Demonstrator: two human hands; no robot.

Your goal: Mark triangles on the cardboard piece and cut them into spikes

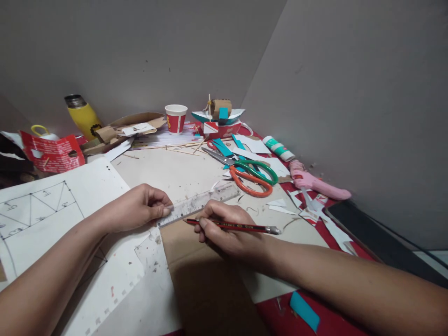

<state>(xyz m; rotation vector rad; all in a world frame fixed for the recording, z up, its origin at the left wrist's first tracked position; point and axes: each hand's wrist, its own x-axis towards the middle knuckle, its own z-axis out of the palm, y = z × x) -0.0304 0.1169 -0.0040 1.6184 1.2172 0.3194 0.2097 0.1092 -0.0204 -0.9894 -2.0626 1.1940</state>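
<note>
The fingers (158, 208) of my left hand (138, 208) are closed together on the near end of a clear plastic ruler (200, 202), thumb and fingertips pinching it down flat. The ruler runs away from that hand at a slant, up and to the right, and its far end lies just short of the scissors. My right hand (229, 233) sits right behind the ruler's long edge, its fingers clamped around a red-and-black pencil (233, 227). The pencil lies nearly level, with its metal-capped end sticking out to the right past my knuckles and its tip under my fingers close to the ruler; I cannot tell whether the tip touches the surface.

Under both hands lies a brown cardboard sheet (203, 275), partly covered on the left by a white paper (42, 219) with triangles drawn in pencil. Beyond the ruler the pale bench (175, 170) is littered with thin sticks and paper scraps.

To the right of the ruler's far end two pairs of scissors lie side by side, the orange-handled pair (251, 185) nearer me and the green-handled pair (257, 170) touching it behind. Further right lie a pink glue gun (317, 183) and a glue stick (279, 148). Against the back wall stand a paper cup (175, 119), a small paper boat model (217, 116) and, well to the left, a yellow bottle (84, 117).
</note>
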